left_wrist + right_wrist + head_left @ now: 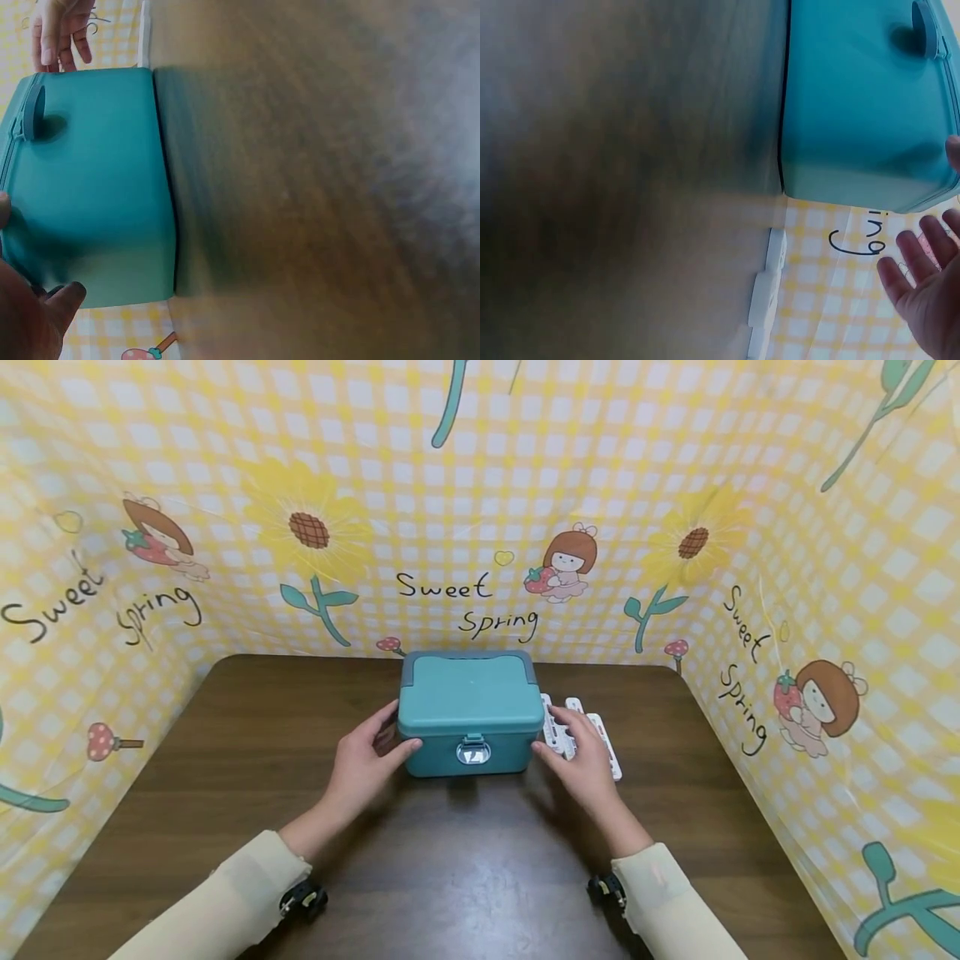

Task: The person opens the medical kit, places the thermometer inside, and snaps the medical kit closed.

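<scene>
A teal lunch-box-like case (pixel 471 697) with a lid, a grey handle (pixel 468 655) folded along its back and a front latch (pixel 473 752) stands upright on the table. My left hand (pixel 366 768) is at its left side, thumb on the front corner and fingers along the side wall. On the opposite side is my right hand (pixel 581 760), its thumb near the front right corner. The right wrist view shows that hand's spread fingers (pixel 915 255) apart from the side wall. The latch sits against the front, and the lid hides the inside.
Several flat white strips (pixel 611 745) with small dark marks lie right of the case, partly under the right hand in the head view. Yellow checked cloth (pixel 465 527) walls in the dark wooden table (pixel 450 877) at the back and both sides.
</scene>
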`<state>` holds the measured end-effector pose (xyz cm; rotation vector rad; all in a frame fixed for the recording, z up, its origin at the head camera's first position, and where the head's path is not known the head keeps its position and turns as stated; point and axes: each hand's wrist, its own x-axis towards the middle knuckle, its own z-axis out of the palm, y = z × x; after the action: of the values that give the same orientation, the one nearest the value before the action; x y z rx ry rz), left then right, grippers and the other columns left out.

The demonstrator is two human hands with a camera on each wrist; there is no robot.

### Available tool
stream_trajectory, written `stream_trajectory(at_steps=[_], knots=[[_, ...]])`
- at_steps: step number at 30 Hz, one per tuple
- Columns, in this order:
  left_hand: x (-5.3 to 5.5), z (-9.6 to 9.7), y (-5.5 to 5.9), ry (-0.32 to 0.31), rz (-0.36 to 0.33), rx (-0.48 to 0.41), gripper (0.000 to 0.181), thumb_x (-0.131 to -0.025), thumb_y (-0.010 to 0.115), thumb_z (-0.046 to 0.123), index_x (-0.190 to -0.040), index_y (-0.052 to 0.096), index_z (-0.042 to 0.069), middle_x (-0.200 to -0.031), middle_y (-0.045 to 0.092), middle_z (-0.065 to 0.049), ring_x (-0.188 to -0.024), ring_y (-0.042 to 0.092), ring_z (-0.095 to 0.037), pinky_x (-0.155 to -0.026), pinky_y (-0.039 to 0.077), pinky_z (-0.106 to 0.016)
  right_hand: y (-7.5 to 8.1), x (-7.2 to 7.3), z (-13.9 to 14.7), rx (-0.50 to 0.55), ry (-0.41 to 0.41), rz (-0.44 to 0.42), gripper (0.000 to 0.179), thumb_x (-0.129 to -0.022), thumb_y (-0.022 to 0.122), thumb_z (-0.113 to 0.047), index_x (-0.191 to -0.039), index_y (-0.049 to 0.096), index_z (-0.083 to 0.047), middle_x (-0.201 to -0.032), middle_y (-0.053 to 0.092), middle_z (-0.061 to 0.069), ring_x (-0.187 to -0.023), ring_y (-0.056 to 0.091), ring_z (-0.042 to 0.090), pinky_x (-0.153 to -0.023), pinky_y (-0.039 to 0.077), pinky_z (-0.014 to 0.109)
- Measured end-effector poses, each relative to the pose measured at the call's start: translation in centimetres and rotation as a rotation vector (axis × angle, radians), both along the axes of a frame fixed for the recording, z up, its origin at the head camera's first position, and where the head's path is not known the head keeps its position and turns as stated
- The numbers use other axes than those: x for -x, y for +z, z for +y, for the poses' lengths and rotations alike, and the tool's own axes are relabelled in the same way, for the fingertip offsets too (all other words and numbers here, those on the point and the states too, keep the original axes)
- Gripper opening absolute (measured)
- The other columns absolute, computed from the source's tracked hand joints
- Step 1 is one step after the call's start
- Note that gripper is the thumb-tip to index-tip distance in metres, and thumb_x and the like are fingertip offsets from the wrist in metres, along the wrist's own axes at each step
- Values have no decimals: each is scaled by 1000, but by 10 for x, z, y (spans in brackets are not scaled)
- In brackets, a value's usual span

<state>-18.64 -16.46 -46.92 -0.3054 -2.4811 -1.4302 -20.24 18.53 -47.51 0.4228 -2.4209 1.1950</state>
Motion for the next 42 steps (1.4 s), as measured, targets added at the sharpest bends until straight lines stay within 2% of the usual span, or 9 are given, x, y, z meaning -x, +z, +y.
stream_trajectory(at_steps=[7,17,22,26,35,42], knots=[[4,0,0,-29,66,39,81,-89,80,40,-157,43,18,-156,49,-9,-132,60,-30,-100,55,-45,-1,8,2,-4,82,23,65,-88,84,-19,-146,58,-10,-146,59,9,-137,53,28,-115,42,53],[5,-2,6,-50,57,43,82,-88,81,35,-157,42,17,-154,50,-10,-130,61,-33,-98,55,-48,-5,12,-2,36,84,63,62,-87,84,-17,-144,61,-13,-145,62,5,-136,55,26,-115,42,52],[4,-5,9,-54,43,48,82,-87,81,38,-157,43,17,-153,52,-10,-130,61,-32,-97,56,-47,-3,9,-4,40,71,46,61,-87,84,-17,-144,62,-14,-145,62,2,-137,55,23,-116,43,49],[3,-7,9,-55,36,70,83,-86,82,37,-156,43,16,-152,53,-10,-130,61,-30,-98,56,-45,0,5,-3,18,65,57,61,-86,85,-17,-142,63,-13,-143,63,4,-135,57,26,-114,44,51],[0,-10,10,-52,63,153,83,-86,82,36,-156,43,13,-153,51,-10,-133,59,-29,-99,56,-44,2,1,-1,-39,64,116,64,-82,88,-17,-140,64,-11,-141,65,6,-132,58,28,-110,47,53],[-2,-11,13,-55,94,182,84,-85,84,35,-155,44,11,-153,51,-10,-133,58,-29,-100,55,-45,6,-3,2,-74,79,128,64,-81,89,-17,-139,65,-10,-141,65,7,-133,58,30,-112,45,54]])
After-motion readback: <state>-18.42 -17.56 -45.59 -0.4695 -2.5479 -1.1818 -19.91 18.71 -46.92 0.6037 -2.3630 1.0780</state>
